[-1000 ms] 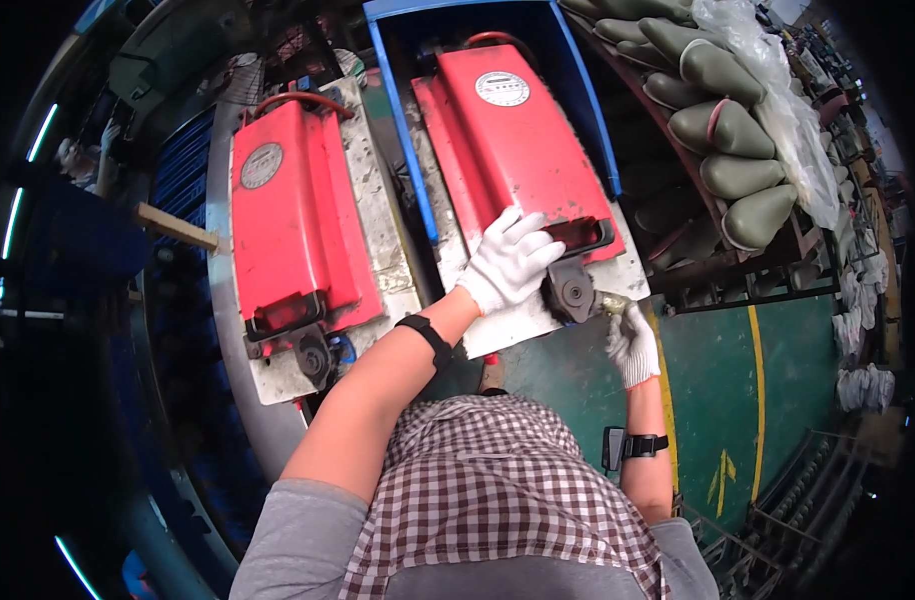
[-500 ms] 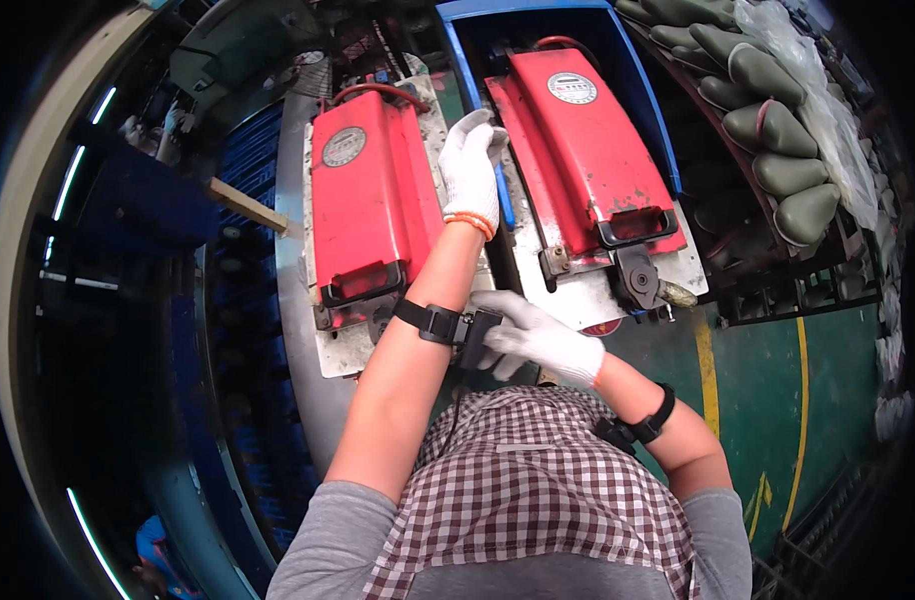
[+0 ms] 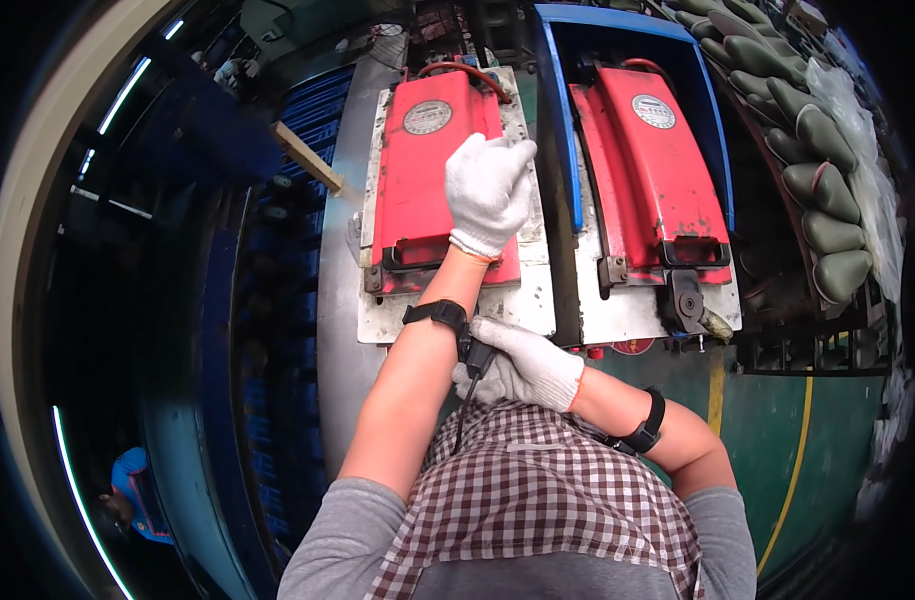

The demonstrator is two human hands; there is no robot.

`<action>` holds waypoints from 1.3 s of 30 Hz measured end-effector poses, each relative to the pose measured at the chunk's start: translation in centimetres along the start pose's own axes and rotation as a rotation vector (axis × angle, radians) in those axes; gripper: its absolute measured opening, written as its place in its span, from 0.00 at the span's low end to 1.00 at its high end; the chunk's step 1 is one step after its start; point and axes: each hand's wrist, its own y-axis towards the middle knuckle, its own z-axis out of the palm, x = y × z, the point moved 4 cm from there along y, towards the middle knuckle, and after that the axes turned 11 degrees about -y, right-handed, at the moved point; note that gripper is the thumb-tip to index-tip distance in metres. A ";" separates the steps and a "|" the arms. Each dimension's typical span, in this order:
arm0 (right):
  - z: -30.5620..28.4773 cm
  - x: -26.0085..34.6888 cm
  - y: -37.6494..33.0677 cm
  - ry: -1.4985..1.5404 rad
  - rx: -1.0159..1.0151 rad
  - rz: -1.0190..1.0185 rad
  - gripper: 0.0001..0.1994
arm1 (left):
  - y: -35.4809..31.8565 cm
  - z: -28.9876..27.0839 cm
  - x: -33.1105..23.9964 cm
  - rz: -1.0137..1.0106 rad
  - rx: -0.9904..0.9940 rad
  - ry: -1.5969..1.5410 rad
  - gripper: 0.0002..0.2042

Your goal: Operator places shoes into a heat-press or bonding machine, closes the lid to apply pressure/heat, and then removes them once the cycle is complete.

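My left hand point(image 3: 490, 192), in a white knitted glove, is raised over the right side of a red machine cover point(image 3: 433, 165), with its fingers curled in and nothing seen in them. Around my left forearm runs a black strap point(image 3: 436, 313). It carries a small black device point(image 3: 481, 358) with a thin cable hanging down. My right hand point(image 3: 533, 368), gloved the same way, is closed about this device at the inner side of the forearm. Some of its fingers are hidden behind the device. Another black strap point(image 3: 650, 425) sits on my right forearm.
A second red machine cover point(image 3: 653, 160) stands to the right, partly inside a blue housing point(image 3: 723, 130). Olive-green shoe-last-like forms point(image 3: 823, 220) line a rack at far right. A wooden bar point(image 3: 308, 158) juts in at left. Another person point(image 3: 141, 495) is at lower left.
My left hand has gone from beside the right machine to over the left one, and its fingers have curled. My right hand has closed round the strap's device. The view has shifted left.
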 end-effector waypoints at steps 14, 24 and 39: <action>-0.1 -0.7 1.3 -0.603 -0.207 -0.079 0.24 | -3.4 -2.4 3.1 -0.661 -0.376 -0.339 0.13; 7.4 7.9 -4.6 -1.652 -0.316 -0.191 0.15 | -5.5 -6.7 4.8 -0.866 -0.126 -0.374 0.15; 23.4 8.5 -8.2 -2.558 -0.115 -0.509 0.11 | -13.0 -8.9 2.0 -0.493 0.705 0.130 0.16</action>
